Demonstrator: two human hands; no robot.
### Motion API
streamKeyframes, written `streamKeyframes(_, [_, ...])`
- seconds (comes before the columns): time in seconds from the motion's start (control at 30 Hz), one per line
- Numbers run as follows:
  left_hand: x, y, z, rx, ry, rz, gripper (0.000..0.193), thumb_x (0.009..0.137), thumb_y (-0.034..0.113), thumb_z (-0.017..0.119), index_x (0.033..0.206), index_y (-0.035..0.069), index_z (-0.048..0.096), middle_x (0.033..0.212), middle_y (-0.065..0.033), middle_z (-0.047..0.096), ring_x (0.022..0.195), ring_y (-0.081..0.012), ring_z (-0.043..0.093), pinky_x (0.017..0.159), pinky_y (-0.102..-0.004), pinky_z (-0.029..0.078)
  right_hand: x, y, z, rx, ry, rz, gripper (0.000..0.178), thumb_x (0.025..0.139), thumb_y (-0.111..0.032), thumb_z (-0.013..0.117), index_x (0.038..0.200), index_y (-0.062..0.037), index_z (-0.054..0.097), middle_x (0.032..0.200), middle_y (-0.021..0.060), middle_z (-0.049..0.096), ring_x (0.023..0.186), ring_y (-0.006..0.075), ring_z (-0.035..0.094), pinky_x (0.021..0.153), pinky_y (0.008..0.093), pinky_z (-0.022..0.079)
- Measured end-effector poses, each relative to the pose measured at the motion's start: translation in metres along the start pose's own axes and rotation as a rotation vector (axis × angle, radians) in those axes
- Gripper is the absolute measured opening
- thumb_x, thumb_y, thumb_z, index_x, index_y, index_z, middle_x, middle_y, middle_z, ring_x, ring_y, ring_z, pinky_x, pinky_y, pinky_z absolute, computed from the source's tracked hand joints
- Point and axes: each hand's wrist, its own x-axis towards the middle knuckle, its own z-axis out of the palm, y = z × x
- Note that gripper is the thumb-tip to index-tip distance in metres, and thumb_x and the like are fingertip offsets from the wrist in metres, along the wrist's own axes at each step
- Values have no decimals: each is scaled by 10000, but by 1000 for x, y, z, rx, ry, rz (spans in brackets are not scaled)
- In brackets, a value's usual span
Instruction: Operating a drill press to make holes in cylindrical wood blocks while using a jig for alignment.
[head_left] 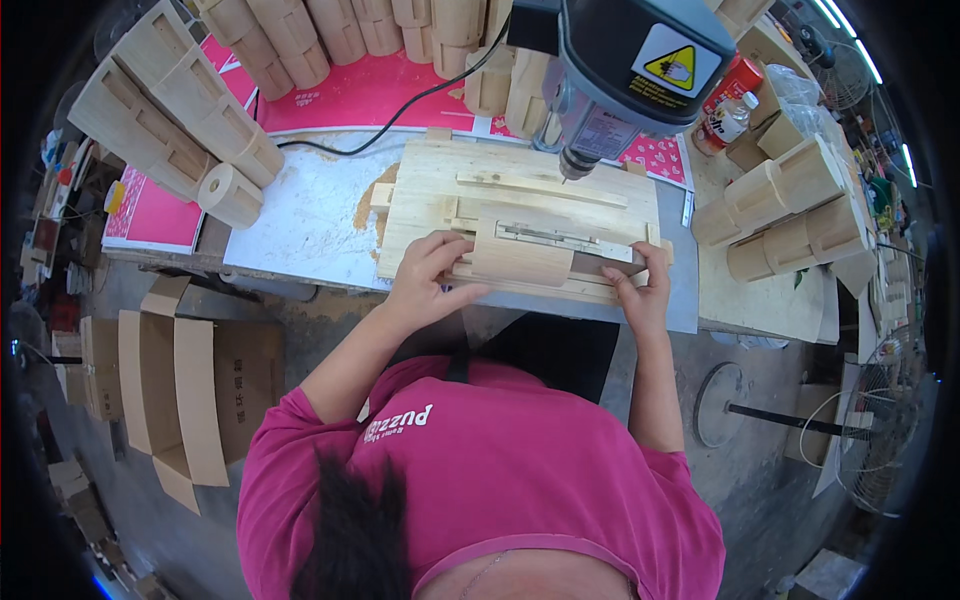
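Note:
On a pale wooden jig board [420, 200] lies a light wooden cylinder piece [522, 262], on its side. A narrow slotted strip [555, 240] runs along the cylinder's upper side. My left hand [428, 272] is at the cylinder's left end, fingers over the upper part and thumb stretched along the lower side. At the right, my right hand [643, 288] pinches the outer end of a dark flat strip [600, 263] that meets the cylinder's right end; the strip's inner end cannot be made out. Above the board hangs a drill press [640, 70], its chuck [577, 163] apart from the cylinder.
Wooden cylinders stand in rows along the back, in a stack [170, 110] at left and another [790, 210] at right. A short cylinder [231, 196] stands on the left. A black cable [400, 118] crosses behind. An open carton [200, 400] and a fan [880, 430] are on the floor.

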Motion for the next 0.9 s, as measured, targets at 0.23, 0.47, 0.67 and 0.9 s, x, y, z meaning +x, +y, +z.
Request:
streamKeyframes(0.23, [19, -3, 26, 422, 26, 65, 579, 535, 312, 778, 1039, 91, 597, 878, -56, 560, 906, -233, 490, 813, -390, 320, 23, 14, -7, -235, 25, 53, 451, 591, -117, 792, 972, -36, 565, 752, 70, 518, 667, 181, 478, 594, 284, 409])
streamKeyframes(0.47, [48, -30, 33, 444, 59, 8, 557, 540, 303, 775, 1045, 141, 604, 815, 12, 549, 873, -207, 476, 815, -379, 264, 50, 36, 11, 52, -23, 194, 429, 653, -46, 755, 1030, -19, 552, 772, 21, 565, 577, 70, 431, 507, 208, 377])
streamKeyframes(0.67, [48, -38, 15, 407, -31, -9, 470, 573, 264, 765, 1000, 135, 616, 777, 13, 537, 859, -186, 494, 812, -359, 267, 55, 16, 14, 187, -130, 200, 443, 677, 10, 725, 1082, -33, 551, 977, 20, 565, 616, 48, 460, 525, 190, 388])
streamKeyframes(0.9, [48, -42, 10, 340, -94, -14, 378, 620, 244, 746, 961, 129, 627, 810, 1, 543, 865, -190, 510, 827, -348, 281, 144, -41, -56, 203, 131, -231, 288, 826, -74, 608, 1106, -47, 547, 990, 5, 566, 651, 38, 468, 558, 180, 371])
